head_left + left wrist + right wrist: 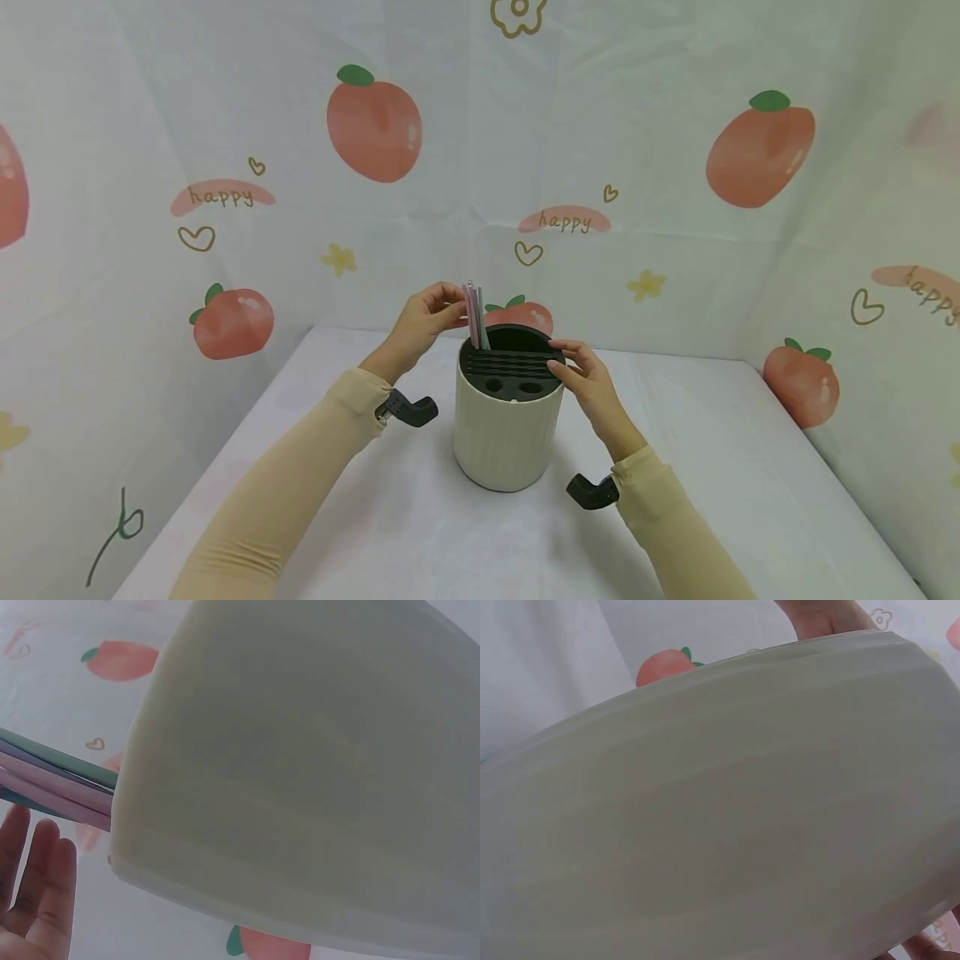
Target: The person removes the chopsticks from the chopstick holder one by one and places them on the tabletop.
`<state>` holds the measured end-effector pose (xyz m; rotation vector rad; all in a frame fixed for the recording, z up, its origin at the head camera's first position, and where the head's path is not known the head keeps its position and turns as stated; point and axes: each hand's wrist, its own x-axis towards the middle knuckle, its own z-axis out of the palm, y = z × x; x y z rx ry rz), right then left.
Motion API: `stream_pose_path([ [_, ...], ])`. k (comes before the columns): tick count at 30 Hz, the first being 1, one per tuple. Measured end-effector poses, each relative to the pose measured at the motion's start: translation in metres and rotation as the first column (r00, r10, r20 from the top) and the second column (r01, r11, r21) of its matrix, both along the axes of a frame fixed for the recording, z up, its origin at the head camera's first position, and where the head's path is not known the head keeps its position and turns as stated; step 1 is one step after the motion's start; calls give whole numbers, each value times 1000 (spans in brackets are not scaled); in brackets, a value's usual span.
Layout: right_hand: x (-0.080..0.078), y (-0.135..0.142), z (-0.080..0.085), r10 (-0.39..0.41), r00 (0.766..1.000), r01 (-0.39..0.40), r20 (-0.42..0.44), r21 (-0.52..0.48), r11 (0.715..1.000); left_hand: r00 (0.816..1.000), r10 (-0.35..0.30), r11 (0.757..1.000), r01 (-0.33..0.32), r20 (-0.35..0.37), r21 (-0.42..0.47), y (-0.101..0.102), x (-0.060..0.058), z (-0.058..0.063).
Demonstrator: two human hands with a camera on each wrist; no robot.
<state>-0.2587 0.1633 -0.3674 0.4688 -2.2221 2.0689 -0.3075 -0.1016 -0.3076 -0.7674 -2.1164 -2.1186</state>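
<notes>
A cream, ribbed utensil holder [508,442] stands upright on the table. Its black top has narrow slots, two round holes and a wide rear compartment. Several slim pastel sticks [473,317] rise from the left of that compartment; pink, purple and green ones [60,776] show in the left wrist view, their kind unclear. My left hand [430,314] pinches them near their upper ends, though its thumb is out of the left wrist view. With thumb and fingers, my right hand [587,377] grips the holder's right rim. The holder's wall fills most of the right wrist view.
A white table [420,533] lies beneath the holder. Behind and beside it hangs a white cloth [465,150] printed with red fruit, hearts and flowers. Black camera mounts [412,410] sit on both wrists, close to the holder's sides.
</notes>
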Motion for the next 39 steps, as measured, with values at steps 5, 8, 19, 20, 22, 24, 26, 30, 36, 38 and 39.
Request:
stream_pose_path([
  [5,0,-1,0,4,1000,-4,1,-1,1000,999,18,1000,-18,-32,-10,1,-2,-1],
  [8,1,-1,1,0,1000,0,-2,-3,1000,998,26,1000,-27,-50,-11,2,-4,-2],
  [19,0,-4,-1,-10,1000,10,-6,1,1000,984,83,990,-62,-160,129,-1,-8,22],
  [20,0,-4,-1,-11,1000,11,-5,0,1000,980,93,985,-65,-174,160,-2,-8,29],
  [22,0,-4,-1,-14,1000,14,-3,0,1000,974,118,969,-70,-193,238,-5,-7,44],
  [24,0,-5,-1,-18,1000,18,-1,-3,1000,964,153,941,-75,-216,331,-9,-4,64],
  [26,1,-5,-1,-24,1000,24,-2,-6,1000,953,200,896,-85,-225,437,-16,0,85],
  [30,1,-4,-1,-30,1000,30,-8,-4,1000,929,293,792,-103,-226,602,-39,10,121],
  [36,1,-3,-1,-28,999,27,-17,-5,1000,931,361,779,-267,-58,568,-77,15,122],
  [38,0,-2,-2,-27,1000,27,-13,-4,1000,929,368,823,-346,42,450,-82,10,101],
  [39,0,-1,-2,-28,1000,28,-12,-4,1000,922,377,852,-384,94,355,-83,7,88],
])
